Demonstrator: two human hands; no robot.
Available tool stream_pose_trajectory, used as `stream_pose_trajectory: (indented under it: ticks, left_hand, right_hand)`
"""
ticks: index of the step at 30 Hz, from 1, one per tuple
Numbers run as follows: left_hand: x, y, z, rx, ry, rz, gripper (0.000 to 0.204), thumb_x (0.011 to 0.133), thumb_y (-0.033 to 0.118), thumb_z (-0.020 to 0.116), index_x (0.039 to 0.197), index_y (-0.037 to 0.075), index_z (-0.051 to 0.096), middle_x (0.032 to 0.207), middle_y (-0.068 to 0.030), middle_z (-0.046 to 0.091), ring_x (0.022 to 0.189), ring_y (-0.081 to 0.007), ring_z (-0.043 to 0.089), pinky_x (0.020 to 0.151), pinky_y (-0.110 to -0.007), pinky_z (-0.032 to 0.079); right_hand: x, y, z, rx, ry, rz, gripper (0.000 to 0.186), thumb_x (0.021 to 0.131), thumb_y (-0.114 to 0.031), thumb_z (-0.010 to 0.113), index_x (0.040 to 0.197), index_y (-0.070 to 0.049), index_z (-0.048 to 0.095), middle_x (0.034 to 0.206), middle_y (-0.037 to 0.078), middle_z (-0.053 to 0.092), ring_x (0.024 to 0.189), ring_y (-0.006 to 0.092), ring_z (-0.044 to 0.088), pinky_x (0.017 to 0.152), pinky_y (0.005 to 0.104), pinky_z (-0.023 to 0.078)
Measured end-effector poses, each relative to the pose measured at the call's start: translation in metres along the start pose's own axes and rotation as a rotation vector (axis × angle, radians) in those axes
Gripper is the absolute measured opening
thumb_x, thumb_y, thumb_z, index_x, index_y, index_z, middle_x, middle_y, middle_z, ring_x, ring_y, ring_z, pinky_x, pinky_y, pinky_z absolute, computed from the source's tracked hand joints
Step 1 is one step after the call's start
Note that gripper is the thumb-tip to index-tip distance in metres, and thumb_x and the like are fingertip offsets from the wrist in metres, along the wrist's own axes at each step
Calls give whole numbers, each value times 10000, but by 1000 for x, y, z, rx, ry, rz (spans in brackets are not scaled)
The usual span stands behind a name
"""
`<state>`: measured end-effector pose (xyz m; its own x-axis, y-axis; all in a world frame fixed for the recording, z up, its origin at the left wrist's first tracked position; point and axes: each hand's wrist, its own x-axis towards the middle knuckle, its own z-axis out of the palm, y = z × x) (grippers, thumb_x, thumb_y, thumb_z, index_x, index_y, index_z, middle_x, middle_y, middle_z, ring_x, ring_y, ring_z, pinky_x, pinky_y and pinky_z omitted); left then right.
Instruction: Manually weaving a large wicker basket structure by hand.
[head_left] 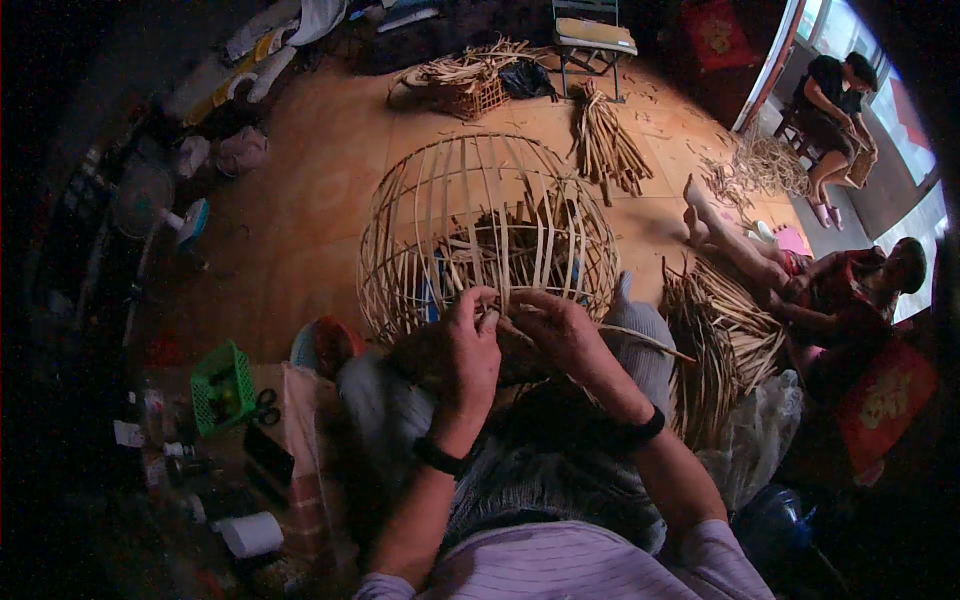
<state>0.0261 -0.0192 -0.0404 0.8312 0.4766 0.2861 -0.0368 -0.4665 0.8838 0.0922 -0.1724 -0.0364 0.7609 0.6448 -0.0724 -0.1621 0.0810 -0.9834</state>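
Note:
A round, open cage-like basket (503, 230) of thin pale strips rests in front of my knees, its ribs curving up and away from me. At its near edge my left hand (475, 345) is closed, with thumb and fingertips pinching the basket's strips. Close on its right, my right hand (560, 325) has its fingers bent down around a pale strip (650, 341), whose tail sticks out to the right past my knee. My fingers partly cover the spot where the strip meets the ribs. Behind the ribs, dark short sticks and something blue show through.
Bundles of strips lie at right (725, 320) and beyond the basket (605, 145). Farther off are a square wicker basket (475, 98) and a chair (595, 40). At left are a green plastic basket (222, 388) and scissors (267, 406). Two people (835, 105) sit at right.

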Motion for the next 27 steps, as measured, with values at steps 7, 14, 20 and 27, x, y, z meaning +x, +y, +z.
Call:
stream_pose_trajectory:
  ticks: [7,14,20,27]
  left_hand:
    - [6,-10,-7,175,-42,129,280,941,-35,681,1213,28,661,1131,-204,700,1049,-392,689,888,-446,559]
    - [5,13,-14,316,-59,219,302,925,-51,674,1219,17,670,1107,-203,688,1047,-421,674,885,-469,555]
    - [10,7,-15,333,-92,181,275,891,-79,664,1150,15,659,1110,-201,676,1039,-410,674,881,-468,552]
    - [5,7,-13,359,-74,219,244,904,-73,651,1125,27,630,1087,-193,684,1022,-409,667,858,-478,543]
  right_hand:
    - [3,1,0,-977,163,-318,265,982,-276,722,1158,-82,687,858,186,718,793,395,729,646,443,564]
    - [8,10,-2,-1112,183,-346,185,929,-263,747,1019,-121,669,770,131,685,683,364,692,576,442,532]
    - [18,41,-12,-1278,209,-499,244,914,-256,703,1124,-141,653,832,123,685,732,335,694,624,446,533]
    - [-3,-11,-12,-1309,53,-373,493,926,-181,595,1417,-156,625,1184,121,649,1016,335,627,821,461,520]
